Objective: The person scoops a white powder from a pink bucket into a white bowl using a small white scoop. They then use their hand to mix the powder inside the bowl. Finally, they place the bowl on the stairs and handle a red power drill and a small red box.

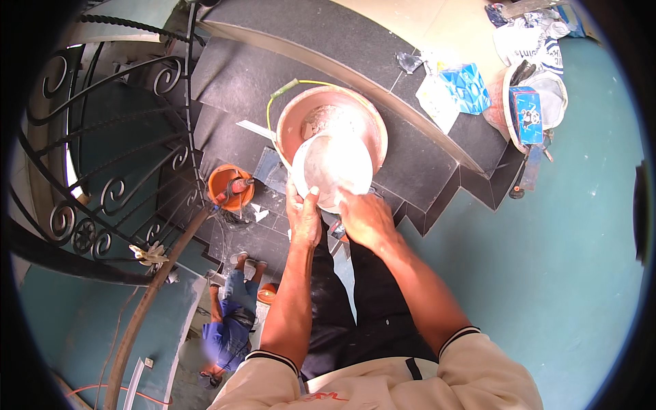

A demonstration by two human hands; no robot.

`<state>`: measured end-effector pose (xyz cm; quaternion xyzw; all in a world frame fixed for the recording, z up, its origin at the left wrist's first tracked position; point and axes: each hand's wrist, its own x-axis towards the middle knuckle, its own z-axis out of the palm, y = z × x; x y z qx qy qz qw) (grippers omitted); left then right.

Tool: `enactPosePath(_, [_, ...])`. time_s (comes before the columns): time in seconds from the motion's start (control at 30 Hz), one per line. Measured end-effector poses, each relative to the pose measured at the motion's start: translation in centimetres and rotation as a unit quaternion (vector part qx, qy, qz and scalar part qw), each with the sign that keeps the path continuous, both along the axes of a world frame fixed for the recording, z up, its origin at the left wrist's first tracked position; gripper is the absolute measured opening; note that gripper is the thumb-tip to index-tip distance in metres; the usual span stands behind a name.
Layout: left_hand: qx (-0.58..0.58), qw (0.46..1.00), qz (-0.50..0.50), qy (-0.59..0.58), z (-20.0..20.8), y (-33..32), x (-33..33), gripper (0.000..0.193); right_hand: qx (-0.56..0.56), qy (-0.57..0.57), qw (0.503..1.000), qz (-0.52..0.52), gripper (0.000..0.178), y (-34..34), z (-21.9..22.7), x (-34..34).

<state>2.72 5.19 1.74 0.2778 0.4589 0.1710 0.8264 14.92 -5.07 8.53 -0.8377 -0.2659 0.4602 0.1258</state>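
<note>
A round white bowl [321, 160] is tilted over a large pinkish bucket [294, 116], hiding part of the bucket's mouth. Whitish powder and lumps [324, 121] lie inside the bucket. My left hand [304, 217] grips the bowl's near left side, with the thumb over the rim. At the near right rim is my right hand [369, 217], its fingers curled closed and slightly blurred. Whether it holds the rim or a small tool cannot be made out. Glare washes out the inside of the bowl. A yellow-green handle [285, 88] arches from the bucket's far left edge.
Dark tiled stairs [232, 75] surround the bucket, with a black iron railing [189, 102] at left. An orange bucket [229, 179] holds a red power tool [237, 186]. Another person [232, 328] is below. At right stands a cluttered bucket [504, 102] beside a blue-patterned package [466, 89].
</note>
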Motion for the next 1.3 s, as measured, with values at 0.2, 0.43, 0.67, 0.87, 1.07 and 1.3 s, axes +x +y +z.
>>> enactPosePath(0.2, [0.003,0.999,0.006,-0.034,-0.3,-0.4,-0.1,0.077,0.017,-0.025,0.997,-0.077,0.043,0.6,0.7,0.1])
enactPosePath(0.43, [-0.009,0.999,-0.008,-0.052,-0.4,-0.4,-0.4,0.078,-0.018,0.001,0.999,-0.030,0.042,2.1,1.8,1.0])
enactPosePath(0.67, [-0.015,0.999,-0.008,-0.028,-0.5,-0.3,-0.9,0.082,-0.042,0.025,0.999,0.018,0.043,2.6,1.2,1.0])
enactPosePath(0.87, [-0.033,0.999,0.003,-0.040,-0.5,-0.3,-1.5,0.081,-0.036,0.054,0.998,0.013,0.041,3.3,0.8,1.4])
enactPosePath(1.07, [-0.030,0.999,-0.014,-0.027,-0.8,-0.6,-1.7,0.081,0.007,-0.062,0.996,-0.059,0.043,3.5,0.1,1.8])
enactPosePath(1.3, [-0.036,0.998,-0.017,-0.050,-1.0,-0.2,-1.9,0.083,-0.001,-0.045,0.999,0.010,0.039,3.9,1.1,1.3])
